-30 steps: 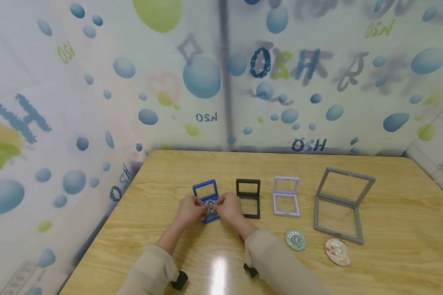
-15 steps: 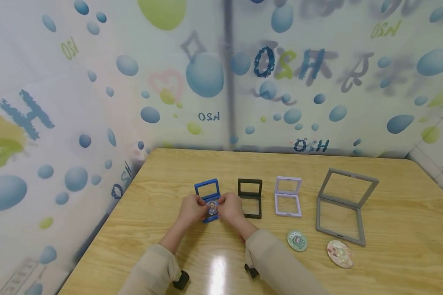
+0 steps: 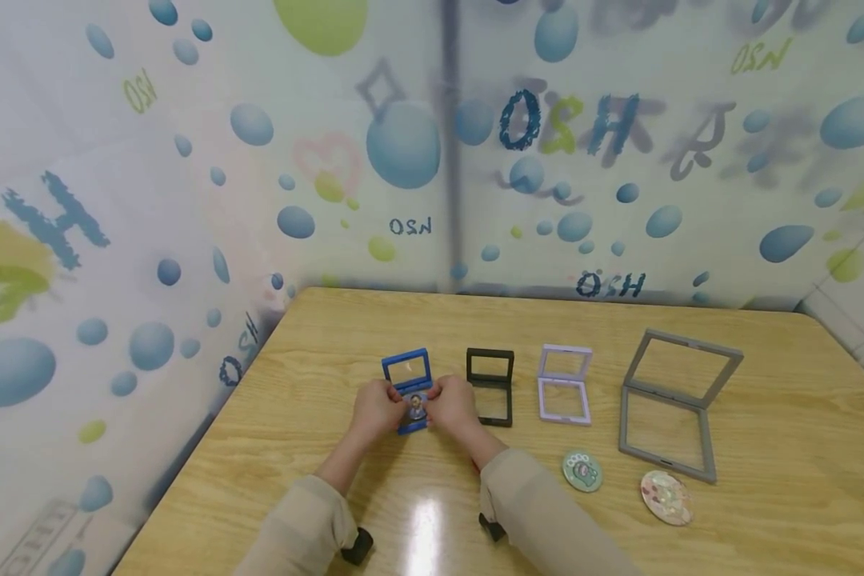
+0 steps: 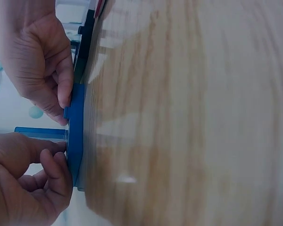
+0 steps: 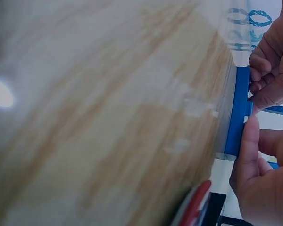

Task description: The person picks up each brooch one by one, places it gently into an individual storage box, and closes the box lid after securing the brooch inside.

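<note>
In the head view a round badge with a small portrait lies within the lower half of the open blue hinged frame, whose lid stands up behind. My left hand pinches the badge's left edge with thumb and fingers. From the other side my right hand pinches its right edge. Both wrist views show the blue frame edge-on, resting on the table, with fingertips right at its upper side; the badge is hidden there.
To the right stand open black, lilac and large grey frames. Nearer lie a green round badge and a pinkish one. A red-edged disc lies near my right wrist. A patterned curtain hangs behind the table.
The portrait badge has tilted flatter and sunk slightly into the blue frame between my fingers. The whole head view has shifted a little; the other things stay put.
</note>
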### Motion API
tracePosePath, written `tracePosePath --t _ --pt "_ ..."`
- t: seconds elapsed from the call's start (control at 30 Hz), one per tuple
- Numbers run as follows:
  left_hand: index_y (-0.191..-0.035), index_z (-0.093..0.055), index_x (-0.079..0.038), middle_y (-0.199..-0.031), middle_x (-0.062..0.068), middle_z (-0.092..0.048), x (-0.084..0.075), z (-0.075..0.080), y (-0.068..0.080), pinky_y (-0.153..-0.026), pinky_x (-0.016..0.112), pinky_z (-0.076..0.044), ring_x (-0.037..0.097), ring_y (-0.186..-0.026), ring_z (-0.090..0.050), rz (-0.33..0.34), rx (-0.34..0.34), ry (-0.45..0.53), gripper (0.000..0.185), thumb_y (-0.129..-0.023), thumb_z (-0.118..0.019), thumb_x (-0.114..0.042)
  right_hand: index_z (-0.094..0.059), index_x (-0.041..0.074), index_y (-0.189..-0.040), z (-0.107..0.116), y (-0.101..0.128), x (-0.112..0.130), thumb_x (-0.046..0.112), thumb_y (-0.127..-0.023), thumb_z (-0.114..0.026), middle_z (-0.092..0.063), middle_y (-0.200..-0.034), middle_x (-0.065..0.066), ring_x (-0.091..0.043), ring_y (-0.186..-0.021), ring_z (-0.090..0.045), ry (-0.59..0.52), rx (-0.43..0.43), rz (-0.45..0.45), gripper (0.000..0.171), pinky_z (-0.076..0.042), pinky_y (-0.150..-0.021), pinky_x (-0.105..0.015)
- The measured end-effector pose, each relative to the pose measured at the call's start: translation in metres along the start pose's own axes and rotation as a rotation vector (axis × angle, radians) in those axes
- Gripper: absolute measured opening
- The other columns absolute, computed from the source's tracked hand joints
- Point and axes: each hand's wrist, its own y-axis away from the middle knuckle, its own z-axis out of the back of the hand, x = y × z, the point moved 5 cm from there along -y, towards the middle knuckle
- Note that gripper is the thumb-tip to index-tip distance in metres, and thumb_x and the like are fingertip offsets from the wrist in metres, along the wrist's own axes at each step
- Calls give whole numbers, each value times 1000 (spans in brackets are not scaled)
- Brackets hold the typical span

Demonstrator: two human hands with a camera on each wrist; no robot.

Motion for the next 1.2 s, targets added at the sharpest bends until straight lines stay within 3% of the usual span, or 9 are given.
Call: tracePosePath --t 0.27,0.5,0.6,0.7,0.87,1.03,1.2 --pt "-60 -56 -2 -55 3 -52 -3 1 1 -44 23 -38 14 -49 -47 -1 -15 -25 16 -69 -70 -5 -59 -5 -73 4 1 0 -8 -72 -67 -61 -69 -12 -11 -43 -57 -5 24 13 9 -47 -43 -22" --pt "-63 -56 -3 -57 3 -53 -3 5 1 -46 24 -39 15 -51 -49 21 -19 -22 13 -69 -68 -5 -59 -6 -78 14 4 4 -4 -72 -65 -61 -67 -12 -11 -43 -56 101 108 62 8 -47 -44 -21" --pt "-73 -55 -1 -64 6 -56 -1 13 0 -49 26 -39 18 -56 -50 54 -32 -35 12 -71 -65 -6 -60 -8 -86 18 8 7 -1 -71 -68 -62 -71 -14 -11 -44 -56 200 159 72 18 -48 -49 -23" --pt "-96 -52 2 -70 8 -56 -1 21 -2 -49 27 -37 19 -58 -49 89 -47 -57 26 -74 -62 -9 -60 -9 -88 19 12 6 1 -67 -70 -61 -69 -14 -10 -42 -52 314 219 64 25 -44 -46 -23" --pt "-131 -35 -1 -61 3 -50 -6 24 -6 -42 24 -31 13 -47 -41 79 -17 -51 60 -77 -58 -13 -54 -1 -69 16 17 3 -6 -58 -64 -49 -53 -5 -11 -38 -39 388 254 80 16 -31 -35 -21" --pt "-134 -36 -2 -60 2 -48 -9 22 -6 -42 23 -32 11 -45 -39 31 6 30 60 -78 -57 -11 -48 6 -56 11 18 2 -7 -56 -65 -46 -44 1 -10 -35 -42 379 237 107 21 -31 -34 -19" --pt "-128 -44 -1 -65 5 -52 -11 22 -5 -44 24 -36 12 -48 -44 -5 -10 71 51 -81 -57 -12 -52 4 -59 10 16 -1 -7 -58 -67 -51 -47 -1 -10 -36 -47 354 228 100 19 -36 -34 -19"
